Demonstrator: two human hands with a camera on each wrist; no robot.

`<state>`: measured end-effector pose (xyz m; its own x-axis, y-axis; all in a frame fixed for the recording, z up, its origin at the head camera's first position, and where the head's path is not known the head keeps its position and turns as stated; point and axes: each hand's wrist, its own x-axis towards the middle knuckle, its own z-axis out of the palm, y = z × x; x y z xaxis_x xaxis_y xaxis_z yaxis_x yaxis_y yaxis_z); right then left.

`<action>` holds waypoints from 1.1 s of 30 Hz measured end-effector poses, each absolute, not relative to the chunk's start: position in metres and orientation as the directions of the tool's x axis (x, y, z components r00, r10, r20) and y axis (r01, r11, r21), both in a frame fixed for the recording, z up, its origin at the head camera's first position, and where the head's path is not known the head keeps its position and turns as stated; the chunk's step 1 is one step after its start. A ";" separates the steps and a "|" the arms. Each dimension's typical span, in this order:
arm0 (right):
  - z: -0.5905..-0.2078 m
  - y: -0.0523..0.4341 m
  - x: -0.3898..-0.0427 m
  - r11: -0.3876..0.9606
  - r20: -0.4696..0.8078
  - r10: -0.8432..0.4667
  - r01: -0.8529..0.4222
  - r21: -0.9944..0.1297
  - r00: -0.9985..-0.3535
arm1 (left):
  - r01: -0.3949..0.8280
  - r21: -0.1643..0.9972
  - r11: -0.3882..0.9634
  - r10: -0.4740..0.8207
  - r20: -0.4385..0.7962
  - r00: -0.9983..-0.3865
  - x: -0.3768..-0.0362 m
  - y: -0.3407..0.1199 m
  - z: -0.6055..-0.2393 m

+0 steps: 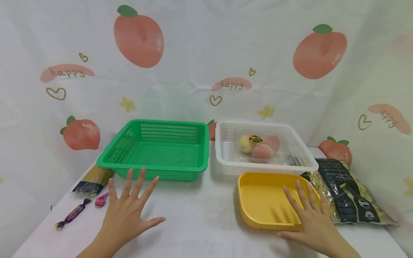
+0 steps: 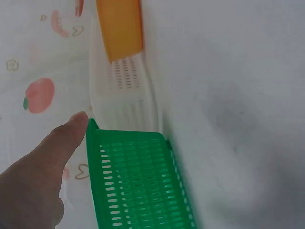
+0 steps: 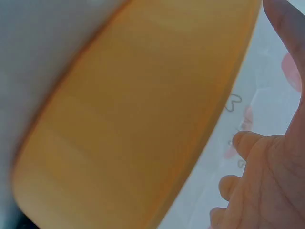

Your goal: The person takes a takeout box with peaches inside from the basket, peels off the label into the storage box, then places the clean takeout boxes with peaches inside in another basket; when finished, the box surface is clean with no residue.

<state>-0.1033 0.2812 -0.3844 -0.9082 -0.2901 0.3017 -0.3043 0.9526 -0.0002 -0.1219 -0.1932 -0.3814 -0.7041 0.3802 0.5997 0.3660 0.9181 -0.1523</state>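
Observation:
My left hand (image 1: pixel 127 211) is spread, fingers straight and holding nothing, in front of the green basket (image 1: pixel 153 168). Left of it lie a pink-wrapped candy (image 1: pixel 101 200) and a purple-wrapped candy (image 1: pixel 73 214). My right hand (image 1: pixel 311 222), also spread with nothing in it, overlaps the front right corner of the yellow tray (image 1: pixel 264 200) in the head view. Up close in the right wrist view, the side of that yellow tray (image 3: pixel 128 114) fills much of the picture. Behind the tray, a white basket (image 1: pixel 267 167) contains a clear pack of peaches (image 1: pixel 262 152).
A black-labelled bag of pasta (image 1: pixel 350 193) leans at the right side. Partly under the green basket's left end is a long clear packet (image 1: pixel 93 180) with a dark band. A white cloth printed with peaches (image 1: pixel 200 53) hangs behind the white table (image 1: pixel 200 222).

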 end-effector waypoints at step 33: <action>-0.331 0.303 -0.175 0.947 0.121 -0.296 -0.307 -0.089 -0.947 | 0.438 -0.274 0.856 0.514 0.536 -0.669 -0.185 -0.148 -0.346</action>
